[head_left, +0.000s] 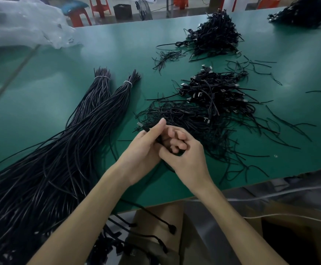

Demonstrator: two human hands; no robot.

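My left hand (142, 150) grips a black USB cable (143, 127) whose silver plug sticks out past my thumb and fingers. My right hand (186, 155) is curled against the left one, its fingers closed around the same cable's black cord, most of which is hidden between my palms. Both hands hover over the green table (41, 104) near its front edge. Just beyond them lies a loose heap of coiled USB cables and black twist ties (209, 104).
Two long bundles of black cables (66, 150) tied with white bands stretch along the left. Further piles of coiled cables (215, 35) sit at the back and far right corner (305, 14). Clear plastic bags (21, 23) lie back left. A cardboard box (175, 236) stands below the table edge.
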